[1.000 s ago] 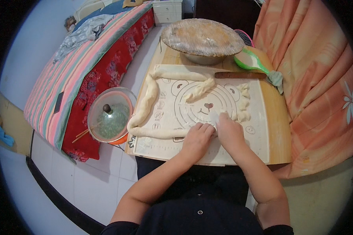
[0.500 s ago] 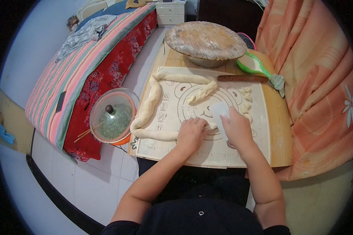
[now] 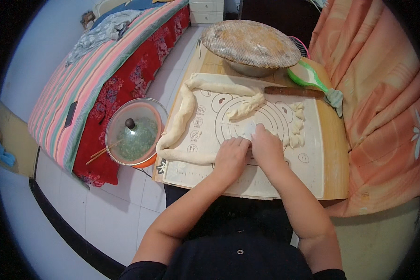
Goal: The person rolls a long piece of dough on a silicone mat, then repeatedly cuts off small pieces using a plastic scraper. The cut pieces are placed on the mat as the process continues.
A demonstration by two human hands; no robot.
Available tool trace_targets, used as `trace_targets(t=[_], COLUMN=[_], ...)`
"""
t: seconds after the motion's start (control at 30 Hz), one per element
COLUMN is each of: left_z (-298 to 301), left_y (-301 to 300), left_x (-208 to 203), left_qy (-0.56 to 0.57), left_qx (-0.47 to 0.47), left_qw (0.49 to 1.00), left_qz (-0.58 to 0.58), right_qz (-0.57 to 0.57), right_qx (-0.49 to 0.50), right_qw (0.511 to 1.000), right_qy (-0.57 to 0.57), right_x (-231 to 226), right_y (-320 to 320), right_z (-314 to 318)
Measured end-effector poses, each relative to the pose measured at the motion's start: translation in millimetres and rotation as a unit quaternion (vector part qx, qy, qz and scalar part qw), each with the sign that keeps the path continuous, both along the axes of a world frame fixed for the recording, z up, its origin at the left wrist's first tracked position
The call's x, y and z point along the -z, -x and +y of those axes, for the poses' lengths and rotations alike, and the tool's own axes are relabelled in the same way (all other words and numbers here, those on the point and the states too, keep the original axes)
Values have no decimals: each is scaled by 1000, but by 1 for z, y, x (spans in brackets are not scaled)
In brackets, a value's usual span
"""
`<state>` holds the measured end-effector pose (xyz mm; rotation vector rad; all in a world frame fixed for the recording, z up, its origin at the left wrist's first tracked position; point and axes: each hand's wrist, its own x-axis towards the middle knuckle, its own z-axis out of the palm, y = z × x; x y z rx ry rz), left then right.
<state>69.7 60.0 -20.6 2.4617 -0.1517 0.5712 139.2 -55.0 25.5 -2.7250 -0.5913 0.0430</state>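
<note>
A long pale dough rope (image 3: 191, 157) bends around the left, far and near parts of a printed pastry mat (image 3: 291, 179). My left hand (image 3: 232, 158) lies over its near right end with the fingers curled down on the dough. Right beside it, my right hand (image 3: 267, 148) grips a white dough scraper (image 3: 250, 129), mostly hidden by the fingers and held upright at the end of the rope. Several small cut dough pieces (image 3: 297, 125) lie in a line to the right. The rope's far end, lumpy and twisted, rests near the mat's middle.
Behind the mat stands a bowl (image 3: 251, 70) under a round woven lid (image 3: 252, 43). A knife (image 3: 294, 91) and a green scoop (image 3: 308, 77) of white powder lie far right. Left of the table, a glass-lidded pot (image 3: 137, 137) holds green chopped filling, near chopsticks (image 3: 97, 156).
My right hand has moved left with the scraper, up against my left hand. The scraper has turned and now shows only a thin part. The view has shifted slightly.
</note>
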Motion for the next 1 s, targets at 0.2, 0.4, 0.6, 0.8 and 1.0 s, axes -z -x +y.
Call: trace_targets(t=[0.2,0.4,0.6,0.8,1.0], left_z=[10,7,2,4,7], left_y=[18,33,36,36,33], left_x=[-4,-2,0,5,1], left_qy=[-20,12,21,18,1], left_qx=[-9,16,16,23,34], left_qw=[1000,999,1000,999,999], left_qz=[1,31,-12,-26,-41], right_qz=[-50,-27,14,11,-44], right_qx=[36,-10,-8,-8,3], right_qw=[997,998,999,1000,999], right_qy=[-45,-60,-40,-3,-9], right_x=[-1,-43,-38,-13,9], right_y=[-14,27,44,44,18], right_z=[-18,-34,-29,-21,6])
